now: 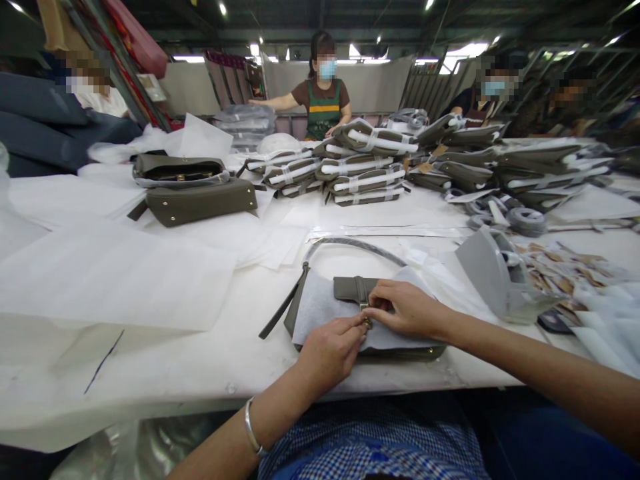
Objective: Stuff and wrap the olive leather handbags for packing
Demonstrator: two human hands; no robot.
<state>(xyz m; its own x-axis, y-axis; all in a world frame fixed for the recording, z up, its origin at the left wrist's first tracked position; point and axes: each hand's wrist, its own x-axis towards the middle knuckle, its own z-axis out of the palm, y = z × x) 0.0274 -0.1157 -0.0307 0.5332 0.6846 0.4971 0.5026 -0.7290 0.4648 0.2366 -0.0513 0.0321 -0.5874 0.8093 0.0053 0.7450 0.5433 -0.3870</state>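
Close to the front edge of the white surface [240, 353] lies an olive handbag [345, 289], a grey sheet [317, 307] across its front. The left hand [336, 347] stretches forward, back uppermost, fingertips at the gold clasp [368, 323]; the right hand [406, 305] angles in, fingers curled. Each grip is nearly closed; which pinches it, I can't tell.

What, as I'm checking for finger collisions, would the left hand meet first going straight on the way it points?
Probably the right hand, just ahead of the left hand by the clasp; whether they touch is unclear.
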